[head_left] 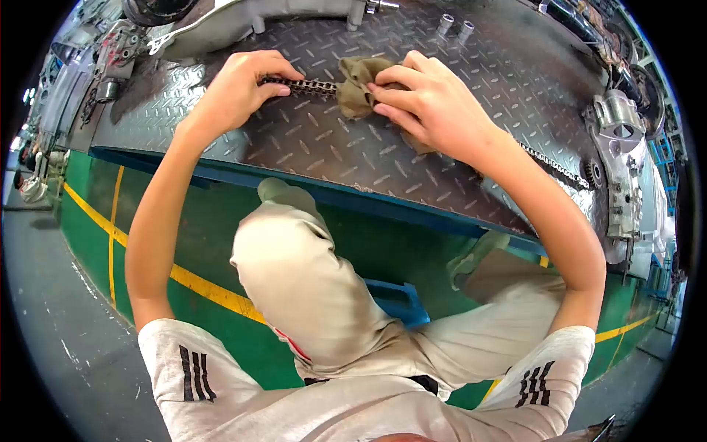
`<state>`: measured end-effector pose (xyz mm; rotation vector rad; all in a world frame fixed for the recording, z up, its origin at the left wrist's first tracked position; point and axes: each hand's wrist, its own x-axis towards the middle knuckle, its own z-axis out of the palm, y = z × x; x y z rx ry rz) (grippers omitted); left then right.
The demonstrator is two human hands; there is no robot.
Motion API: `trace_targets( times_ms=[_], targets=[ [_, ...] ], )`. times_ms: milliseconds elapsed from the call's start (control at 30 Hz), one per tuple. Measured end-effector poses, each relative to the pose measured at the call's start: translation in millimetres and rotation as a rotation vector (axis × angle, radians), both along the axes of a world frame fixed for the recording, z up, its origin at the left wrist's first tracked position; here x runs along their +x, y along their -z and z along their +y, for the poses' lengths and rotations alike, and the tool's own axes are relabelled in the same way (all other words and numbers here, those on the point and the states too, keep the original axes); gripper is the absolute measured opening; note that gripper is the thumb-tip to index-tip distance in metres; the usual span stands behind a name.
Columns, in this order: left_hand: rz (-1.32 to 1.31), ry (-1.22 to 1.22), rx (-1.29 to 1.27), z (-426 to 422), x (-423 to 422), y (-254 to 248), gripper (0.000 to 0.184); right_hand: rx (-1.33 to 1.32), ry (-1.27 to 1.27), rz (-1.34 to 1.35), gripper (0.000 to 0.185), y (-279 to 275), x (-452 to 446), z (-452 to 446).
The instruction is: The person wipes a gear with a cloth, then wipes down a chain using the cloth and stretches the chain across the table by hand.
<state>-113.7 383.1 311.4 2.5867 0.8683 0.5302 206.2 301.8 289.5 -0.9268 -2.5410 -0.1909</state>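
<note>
A dark roller chain (315, 88) stretches between my two hands, just over the diamond-plate table (309, 140). My left hand (239, 87) pinches its left end between thumb and fingers. On the other side, my right hand (431, 99) grips an olive-brown cloth (356, 87) that is wrapped around part of the chain. The cloth hides the chain's right portion and my right fingertips partly cover the cloth. Another length of chain (554, 163) lies on the table beyond my right forearm, near a small sprocket (593, 174).
A large grey metal casting (258, 26) lies along the table's far side. Two small metal cylinders (455, 28) stand at the back. Machined metal housings (622, 169) sit at the right, and more metal parts (114, 62) at the left. The table's blue edge (353, 199) runs above my knees.
</note>
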Motion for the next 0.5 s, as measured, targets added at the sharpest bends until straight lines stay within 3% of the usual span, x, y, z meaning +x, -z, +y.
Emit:
trace_targets(
  times_ms=[233, 500],
  targets=[
    [0.032, -0.040, 0.060, -7.8, 6.4, 1.5, 0.024, -0.089, 0.089, 0.039, 0.034, -8.4, 105.4, -61.7],
    [0.027, -0.038, 0.055, -10.4, 9.7, -0.6, 0.025, -0.146, 0.355, 0.055, 0.023, -28.8, 188.6, -122.0]
  ],
)
